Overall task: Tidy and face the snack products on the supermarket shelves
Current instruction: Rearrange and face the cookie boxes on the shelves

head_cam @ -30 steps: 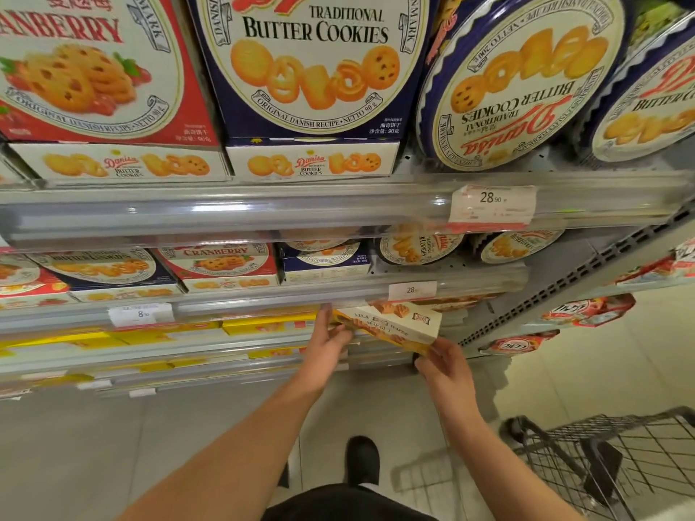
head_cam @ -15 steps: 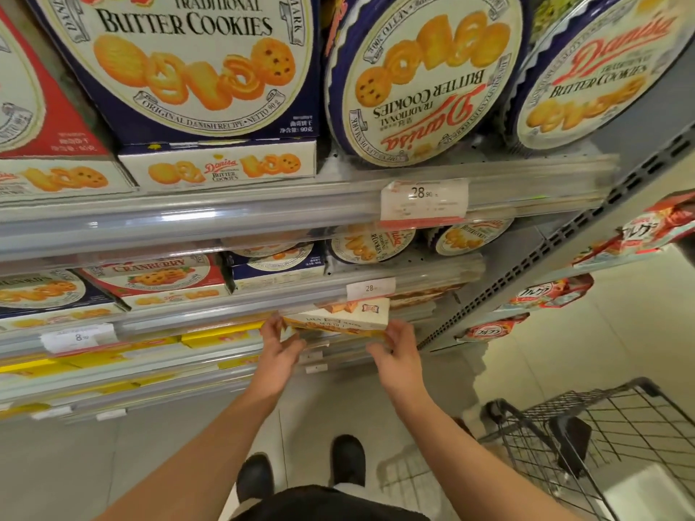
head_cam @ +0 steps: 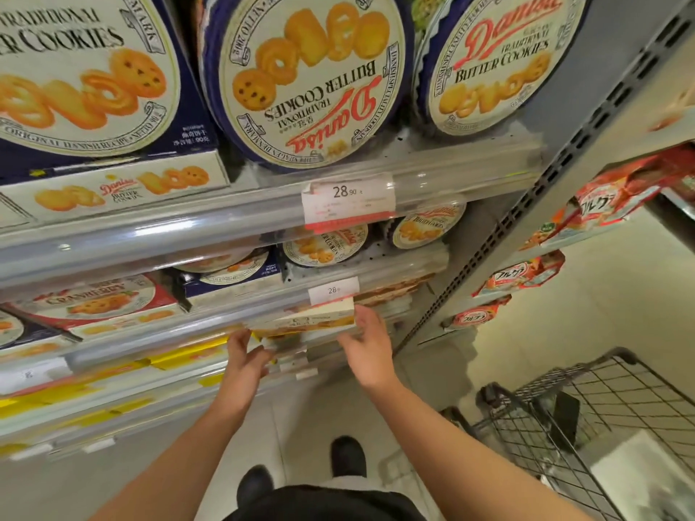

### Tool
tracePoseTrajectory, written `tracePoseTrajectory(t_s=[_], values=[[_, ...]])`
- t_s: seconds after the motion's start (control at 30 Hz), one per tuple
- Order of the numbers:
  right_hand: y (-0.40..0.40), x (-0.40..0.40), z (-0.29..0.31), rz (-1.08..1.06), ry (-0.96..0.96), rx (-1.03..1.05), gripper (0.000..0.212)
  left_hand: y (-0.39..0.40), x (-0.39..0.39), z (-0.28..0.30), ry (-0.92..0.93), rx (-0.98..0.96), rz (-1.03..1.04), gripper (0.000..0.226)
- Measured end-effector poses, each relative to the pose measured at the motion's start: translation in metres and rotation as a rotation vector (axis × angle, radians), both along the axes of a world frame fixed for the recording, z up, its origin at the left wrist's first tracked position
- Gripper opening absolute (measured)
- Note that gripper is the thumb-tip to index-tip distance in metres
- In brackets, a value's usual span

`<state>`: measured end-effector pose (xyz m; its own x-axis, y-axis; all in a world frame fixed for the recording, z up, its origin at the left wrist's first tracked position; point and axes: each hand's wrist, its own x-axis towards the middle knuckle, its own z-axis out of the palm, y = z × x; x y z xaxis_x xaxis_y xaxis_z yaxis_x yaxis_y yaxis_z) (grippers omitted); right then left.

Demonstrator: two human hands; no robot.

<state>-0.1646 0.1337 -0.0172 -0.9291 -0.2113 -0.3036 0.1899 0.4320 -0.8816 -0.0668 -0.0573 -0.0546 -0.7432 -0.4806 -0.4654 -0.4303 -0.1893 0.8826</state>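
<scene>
Head view: left hand [head_cam: 244,355] and right hand [head_cam: 366,344] are gripping the cream biscuit box [head_cam: 304,319] at 9 and 3 o'clock, likely squaring it into its shelf row.

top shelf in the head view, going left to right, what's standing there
blue butter cookie box → upside-down round Danisa tin → tilted round Danisa tin

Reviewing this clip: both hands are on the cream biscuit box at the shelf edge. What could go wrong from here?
The biscuit box is held tilted between the left hand and right hand beside the shelf rail; it could catch the rail or knock the price tag loose. The round tin above sits upside down and may be missed.
</scene>
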Motion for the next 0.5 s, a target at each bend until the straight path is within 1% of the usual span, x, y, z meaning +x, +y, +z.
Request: tracePoseTrajectory(t_s=[0.07,0.13,0.37,0.5], values=[[0.001,-0.002,0.000,0.004,-0.019,-0.013,0.051,-0.001,0.000,-0.004,-0.019,-0.022,-0.001,0.061],[0.002,-0.004,-0.002,0.011,-0.021,-0.032,0.053,-0.002,0.001,-0.006,-0.039,-0.055,-0.005,0.056],[0.001,-0.012,-0.008,0.021,-0.023,-0.062,0.052,0.000,0.004,0.002,-0.052,-0.107,-0.022,0.052],[-0.001,-0.016,-0.012,0.035,-0.058,-0.085,0.056,0.001,0.004,0.008,-0.072,-0.105,-0.032,0.053]])
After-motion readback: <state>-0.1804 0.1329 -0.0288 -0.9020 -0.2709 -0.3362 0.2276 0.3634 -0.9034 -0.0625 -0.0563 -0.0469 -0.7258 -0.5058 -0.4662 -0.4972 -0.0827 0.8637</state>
